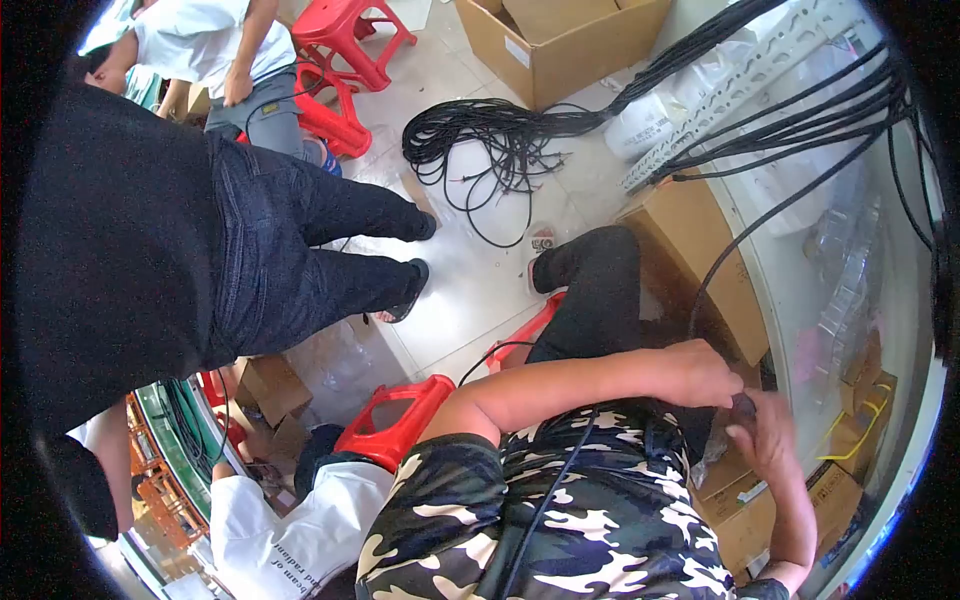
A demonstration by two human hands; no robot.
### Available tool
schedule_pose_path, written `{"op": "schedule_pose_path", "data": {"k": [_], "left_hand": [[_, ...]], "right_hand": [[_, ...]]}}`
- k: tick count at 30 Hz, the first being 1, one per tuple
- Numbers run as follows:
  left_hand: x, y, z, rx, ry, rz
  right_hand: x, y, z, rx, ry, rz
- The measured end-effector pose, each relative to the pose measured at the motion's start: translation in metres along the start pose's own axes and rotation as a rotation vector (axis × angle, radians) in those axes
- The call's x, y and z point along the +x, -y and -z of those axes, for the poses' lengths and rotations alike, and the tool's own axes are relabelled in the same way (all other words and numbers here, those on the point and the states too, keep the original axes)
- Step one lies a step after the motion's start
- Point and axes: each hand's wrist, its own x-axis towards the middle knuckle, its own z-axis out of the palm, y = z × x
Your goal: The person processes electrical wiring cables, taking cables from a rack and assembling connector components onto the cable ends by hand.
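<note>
Both of my hands are close together at the right, in front of my camouflage shirt. My left hand [705, 375] is closed, and a black cable [722, 258] drops from the upper right to behind it. Just past its fingertips sits a small dark piece [743, 408], whose kind I cannot make out. My right hand [768, 435] curls its fingers and thumb around that piece, slightly blurred. Whether the cable joins the dark piece is hidden by my left hand.
A bundle of black cables [490, 140] spreads over the floor and over a white perforated rail [740, 95]. Cardboard boxes [560, 55] stand behind and at right. A person in dark jeans [290, 250] stands left; others are nearby. Red stools [400, 420] stand around.
</note>
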Motion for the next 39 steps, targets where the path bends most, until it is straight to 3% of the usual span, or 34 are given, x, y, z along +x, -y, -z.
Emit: {"op": "schedule_pose_path", "data": {"k": [1, 4, 5, 7, 9, 11, 13, 15, 19, 21, 30, 32, 34, 35, 36, 39], "left_hand": [[0.001, -0.002, 0.005, 0.006, 0.047, 0.028], [0.006, -0.008, 0.013, 0.021, 0.116, 0.031], [0.006, -0.011, 0.016, 0.017, 0.115, 0.027], [0.006, -0.010, 0.016, 0.032, 0.105, -0.046], [0.006, -0.007, 0.017, 0.115, 0.162, 0.012], [0.009, -0.004, 0.016, 0.133, 0.195, 0.070], [0.011, -0.004, 0.021, 0.133, 0.229, 0.108], [0.012, -0.009, 0.029, 0.099, 0.263, 0.119], [0.016, -0.018, 0.031, 0.076, 0.298, 0.101], [0.019, -0.022, 0.031, 0.089, 0.240, 0.033], [0.029, -0.030, 0.023, 0.347, 0.373, 0.064], [0.030, -0.032, 0.020, 0.389, 0.351, 0.047], [0.031, -0.033, 0.017, 0.427, 0.328, 0.031], [0.031, -0.033, 0.016, 0.505, 0.369, 0.038], [0.031, -0.032, 0.014, 0.583, 0.408, 0.042], [0.029, -0.024, 0.009, 0.555, 0.481, 0.084]], "right_hand": [[0.000, -0.003, 0.005, -0.157, 0.089, 0.032], [-0.001, -0.011, 0.008, -0.140, 0.145, 0.060], [-0.001, -0.002, 0.009, -0.030, 0.062, -0.030], [-0.013, -0.008, -0.001, 1.179, 0.283, -0.816], [-0.012, -0.010, -0.012, 1.504, 0.301, -0.895], [-0.010, -0.011, -0.019, 1.250, 0.228, -0.766], [-0.010, -0.009, -0.026, 0.368, -0.066, -0.277], [-0.004, -0.010, -0.015, 0.166, -0.178, -0.064], [-0.010, -0.019, -0.016, -0.098, -0.198, 0.046], [-0.010, -0.024, -0.019, -0.107, -0.286, 0.086], [-0.016, -0.026, -0.010, -0.358, -0.241, 0.214], [-0.019, -0.029, -0.029, 0.026, -0.250, 0.098], [-0.017, -0.011, -0.035, 0.681, -0.077, -0.397], [-0.018, -0.012, -0.031, 1.057, 0.116, -0.586], [-0.020, -0.017, -0.035, 1.069, 0.107, -0.597], [-0.020, -0.028, -0.056, 1.679, 0.410, -0.761]]}}
